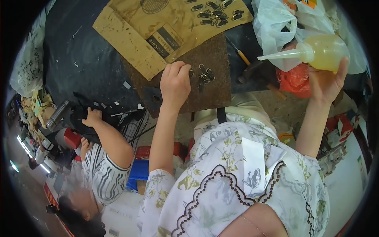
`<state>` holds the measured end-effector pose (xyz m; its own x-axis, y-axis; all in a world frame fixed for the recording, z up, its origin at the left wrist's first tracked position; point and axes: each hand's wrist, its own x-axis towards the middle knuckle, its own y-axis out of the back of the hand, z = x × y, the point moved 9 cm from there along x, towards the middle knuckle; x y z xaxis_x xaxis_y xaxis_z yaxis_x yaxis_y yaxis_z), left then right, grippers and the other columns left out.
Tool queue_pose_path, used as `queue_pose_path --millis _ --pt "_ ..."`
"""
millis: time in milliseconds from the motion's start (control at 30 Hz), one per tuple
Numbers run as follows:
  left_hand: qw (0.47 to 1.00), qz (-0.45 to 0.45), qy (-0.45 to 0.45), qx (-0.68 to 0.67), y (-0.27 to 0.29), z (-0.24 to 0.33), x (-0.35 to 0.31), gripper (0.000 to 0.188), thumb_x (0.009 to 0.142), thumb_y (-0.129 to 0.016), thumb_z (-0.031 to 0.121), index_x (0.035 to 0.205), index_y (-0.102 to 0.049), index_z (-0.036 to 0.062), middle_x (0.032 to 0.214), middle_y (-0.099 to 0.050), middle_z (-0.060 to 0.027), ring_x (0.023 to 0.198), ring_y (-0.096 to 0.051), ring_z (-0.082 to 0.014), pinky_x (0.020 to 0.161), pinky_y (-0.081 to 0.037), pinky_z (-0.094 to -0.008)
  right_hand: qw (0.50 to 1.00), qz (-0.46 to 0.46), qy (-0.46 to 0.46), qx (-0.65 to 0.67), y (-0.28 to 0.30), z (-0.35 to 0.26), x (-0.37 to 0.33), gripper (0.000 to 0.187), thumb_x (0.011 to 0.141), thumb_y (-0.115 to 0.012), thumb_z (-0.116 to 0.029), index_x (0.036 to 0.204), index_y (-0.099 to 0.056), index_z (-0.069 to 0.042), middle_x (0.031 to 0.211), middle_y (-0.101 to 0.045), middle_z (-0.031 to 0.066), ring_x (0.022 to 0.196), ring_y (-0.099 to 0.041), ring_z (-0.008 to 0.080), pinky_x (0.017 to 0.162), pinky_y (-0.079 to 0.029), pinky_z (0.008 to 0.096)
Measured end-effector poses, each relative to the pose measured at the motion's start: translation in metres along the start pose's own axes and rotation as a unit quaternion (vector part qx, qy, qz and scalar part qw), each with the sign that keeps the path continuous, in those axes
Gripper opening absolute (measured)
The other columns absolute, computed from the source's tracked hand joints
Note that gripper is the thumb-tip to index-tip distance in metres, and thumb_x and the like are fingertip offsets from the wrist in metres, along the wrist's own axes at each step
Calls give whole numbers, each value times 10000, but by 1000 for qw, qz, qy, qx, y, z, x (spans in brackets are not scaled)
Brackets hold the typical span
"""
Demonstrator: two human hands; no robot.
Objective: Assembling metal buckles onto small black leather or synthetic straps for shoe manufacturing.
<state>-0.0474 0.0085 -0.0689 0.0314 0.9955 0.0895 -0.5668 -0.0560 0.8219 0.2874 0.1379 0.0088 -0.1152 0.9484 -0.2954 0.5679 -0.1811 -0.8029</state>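
Note:
My right hand [327, 81] is wrapped round a clear squeeze bottle [331, 51] of yellowish liquid, tilted so its long white nozzle [279, 55] points left. Over the brown board [215, 93], my left hand [175, 82] is closed in a pinch. A small dark piece [191, 72] shows at its fingertips, mostly hidden by them. Just right of that hand lie several small black oval pieces with shiny rims [210, 74]. More such oval pieces [218, 15] are spread on the flattened cardboard [130, 43] at the far side.
A wooden-handled tool [244, 58] and a hammer [248, 73] lie right of the board. White plastic bags [272, 27] and a red bag [295, 81] are at the right. On my left, a co-worker in a striped top [112, 173] has a hand [92, 117] near a metal flask [57, 115].

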Motion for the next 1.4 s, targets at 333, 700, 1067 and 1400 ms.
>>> queue_pose_path --millis 333,700,1067,1400 --pt "785 86 314 -527 -4 -31 23 133 839 -528 -28 971 -541 -27 785 -621 -73 696 -610 -115 596 -480 -217 994 44 -93 -19 -38 79 5 540 835 -584 -406 1221 -443 -56 1226 -513 140 1113 -516 277 944 -422 474" --pt "720 141 302 -609 -16 11 37 154 840 -540 2 966 -626 17 743 -611 -47 624 -577 -110 580 -454 -204 963 96 -243 71 -28 215 -22 494 867 -530 -416 1191 -452 -50 1185 -520 154 1114 -504 352 919 -460 438" --pt "636 87 292 -709 23 6 23 167 886 -473 55 1018 -523 -34 835 -609 -117 753 -607 -196 673 -515 -314 988 24 -149 25 -35 129 9 484 856 -566 -393 1194 -461 -63 1173 -537 117 1092 -530 276 900 -476 423" --pt "711 73 314 -625 79 42 23 108 813 -594 1 910 -578 -45 807 -627 -119 716 -630 -161 647 -533 -268 956 -51 123 -261 -98 27 21 574 841 -558 -435 1255 -421 -64 1182 -529 94 1074 -540 242 881 -474 413"
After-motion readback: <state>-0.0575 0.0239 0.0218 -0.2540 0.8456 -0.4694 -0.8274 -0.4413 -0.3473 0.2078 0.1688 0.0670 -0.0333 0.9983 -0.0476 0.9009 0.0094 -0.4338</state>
